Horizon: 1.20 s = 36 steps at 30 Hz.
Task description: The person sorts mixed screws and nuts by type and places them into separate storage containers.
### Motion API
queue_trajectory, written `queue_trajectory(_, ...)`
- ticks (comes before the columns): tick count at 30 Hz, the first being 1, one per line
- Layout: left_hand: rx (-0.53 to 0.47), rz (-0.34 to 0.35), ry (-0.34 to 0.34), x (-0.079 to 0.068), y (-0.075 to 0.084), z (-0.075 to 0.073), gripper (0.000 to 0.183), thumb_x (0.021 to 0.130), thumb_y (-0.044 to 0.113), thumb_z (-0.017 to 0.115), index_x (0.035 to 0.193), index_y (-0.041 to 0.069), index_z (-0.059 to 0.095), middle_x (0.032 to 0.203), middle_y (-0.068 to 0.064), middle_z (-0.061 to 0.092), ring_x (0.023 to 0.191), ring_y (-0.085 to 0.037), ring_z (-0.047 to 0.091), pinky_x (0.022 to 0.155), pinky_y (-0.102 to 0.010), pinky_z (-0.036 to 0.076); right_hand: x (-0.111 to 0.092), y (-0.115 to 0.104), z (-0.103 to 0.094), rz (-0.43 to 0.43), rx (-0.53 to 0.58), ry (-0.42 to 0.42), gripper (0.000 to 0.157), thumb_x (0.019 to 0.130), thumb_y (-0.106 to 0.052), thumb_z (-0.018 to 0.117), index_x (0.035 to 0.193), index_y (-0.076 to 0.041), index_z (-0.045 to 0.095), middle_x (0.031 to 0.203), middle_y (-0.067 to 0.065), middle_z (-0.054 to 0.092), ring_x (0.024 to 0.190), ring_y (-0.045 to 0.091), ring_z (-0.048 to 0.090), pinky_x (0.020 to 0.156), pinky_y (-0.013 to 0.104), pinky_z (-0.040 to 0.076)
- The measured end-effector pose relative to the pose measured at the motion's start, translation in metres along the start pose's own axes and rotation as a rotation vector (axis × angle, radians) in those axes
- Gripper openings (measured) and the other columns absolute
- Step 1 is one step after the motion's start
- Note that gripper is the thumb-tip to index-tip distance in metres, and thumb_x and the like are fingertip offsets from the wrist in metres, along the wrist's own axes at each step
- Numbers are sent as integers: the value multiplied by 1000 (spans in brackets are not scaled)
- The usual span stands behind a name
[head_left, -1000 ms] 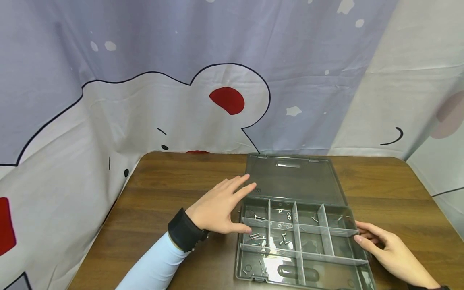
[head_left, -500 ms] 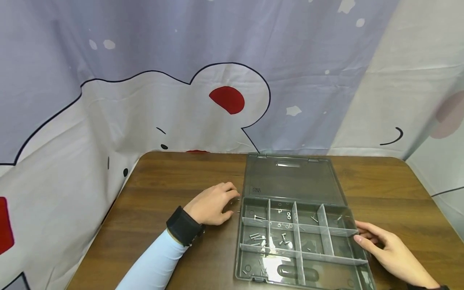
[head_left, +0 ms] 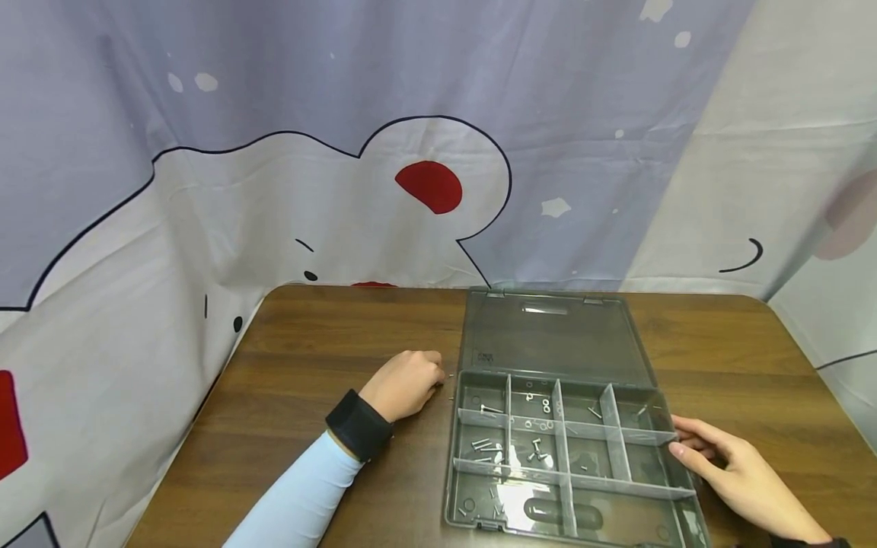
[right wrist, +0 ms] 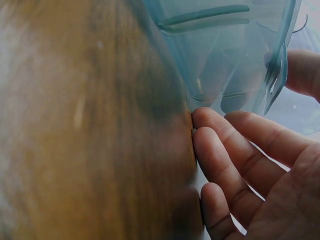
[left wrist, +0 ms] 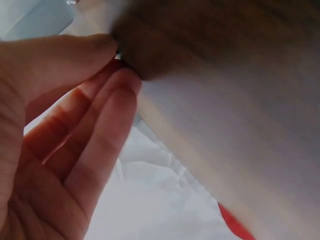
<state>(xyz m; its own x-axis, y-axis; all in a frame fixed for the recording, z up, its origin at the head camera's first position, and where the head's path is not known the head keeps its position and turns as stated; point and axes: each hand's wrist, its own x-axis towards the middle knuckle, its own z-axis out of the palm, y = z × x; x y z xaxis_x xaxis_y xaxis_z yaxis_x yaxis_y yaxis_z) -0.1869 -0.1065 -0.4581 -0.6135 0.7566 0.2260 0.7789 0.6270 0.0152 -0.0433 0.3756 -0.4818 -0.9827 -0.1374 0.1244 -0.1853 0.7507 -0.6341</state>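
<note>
A smoky transparent compartment box [head_left: 630, 498] stands with its lid [head_left: 555, 335] folded back. Small screws [head_left: 537, 450] and washers [head_left: 546, 406] are scattered in several compartments. Left of the box, my left hand [head_left: 404, 384] is down at the tabletop, its thumb and fingertips pinched together. A tiny dark piece shows between those tips in the left wrist view; its kind I cannot tell. My right hand [head_left: 736, 472] holds the box's right side, thumb at the rim and the bent fingers [right wrist: 215, 150] low against the wall.
The wooden table [head_left: 308, 335] extends around the box on both sides. A loose tiny bit [head_left: 451, 399] lies on it by the box's left edge. Behind hangs a printed curtain [head_left: 569, 152], close to the table's back edge.
My left hand has drawn back from over the box, come down on the table left of it, and brought its spread fingers together in a pinch. My right hand stays at the box.
</note>
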Motion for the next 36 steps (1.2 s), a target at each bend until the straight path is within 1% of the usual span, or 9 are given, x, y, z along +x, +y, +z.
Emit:
queue_trajectory(4, 53, 5, 38, 1, 2, 0, 23, 86, -2, 73, 74, 17, 79, 69, 3, 58, 62, -13, 61, 59, -32, 54, 0, 0, 0, 5, 4, -7, 39, 100, -15, 68, 137, -3, 63, 108, -17, 69, 87, -6, 62, 69, 19, 49)
queue_trajectory(11, 82, 9, 74, 0, 3, 4, 23, 79, -1, 75, 66, 18, 71, 67, 3, 61, 59, -15, 64, 56, -31, 54, 1, -1, 0, 29, 4, -16, 40, 101, -17, 67, 138, -4, 62, 109, -20, 68, 88, -7, 61, 68, 20, 49)
queue_trajectory(15, 62, 4, 51, -1, 1, 6, 23, 73, -2, 75, 66, 19, 67, 68, 6, 59, 58, -11, 60, 54, -28, 50, 1, -1, 0, 40, 4, -24, 40, 101, -18, 67, 138, -4, 63, 112, -21, 67, 89, -8, 61, 69, 20, 50)
queue_trajectory(19, 32, -23, 4, -2, 0, 6, 23, 69, -2, 68, 68, 19, 59, 67, 7, 52, 57, -7, 49, 53, -26, 42, 1, -1, 0, 37, 4, -25, 40, 101, -18, 67, 138, -3, 63, 112, -23, 66, 90, -8, 61, 70, 20, 51)
queue_trajectory(21, 19, -32, -1, -1, 1, 5, 22, 68, -1, 65, 69, 19, 56, 67, 8, 48, 57, -6, 45, 53, -25, 40, 1, -1, 0, 32, 4, -23, 39, 101, -17, 67, 137, -3, 63, 112, -25, 65, 89, -8, 61, 70, 20, 51)
queue_trajectory(24, -8, -37, 22, 0, 2, 0, 21, 68, 0, 64, 72, 18, 53, 67, 8, 46, 58, -6, 44, 53, -24, 39, 0, 0, 0, 29, 2, -22, 39, 101, -17, 67, 137, -3, 63, 112, -28, 63, 89, -8, 61, 69, 20, 51)
queue_trajectory(29, -43, -39, 58, 1, 5, -9, 21, 70, 1, 65, 75, 18, 53, 68, 8, 45, 58, -6, 44, 53, -22, 38, 0, 0, 0, 37, 2, -27, 39, 101, -18, 67, 137, -3, 63, 112, -27, 64, 89, -7, 61, 69, 20, 50)
queue_trajectory(32, -47, -29, 80, 2, 8, -15, 20, 71, 2, 65, 76, 17, 53, 68, 8, 44, 57, -5, 43, 52, -21, 37, 0, 0, 0, 46, 3, -33, 40, 101, -19, 66, 138, -3, 62, 112, -26, 65, 89, -7, 60, 69, 21, 50)
queue_trajectory(36, -55, 8, 118, 4, 16, -23, 18, 73, 3, 64, 78, 17, 53, 68, 8, 43, 57, -5, 42, 52, -20, 37, 0, 0, -1, 58, 0, -42, 40, 102, -20, 65, 139, -3, 62, 113, -26, 64, 89, -8, 60, 68, 21, 50)
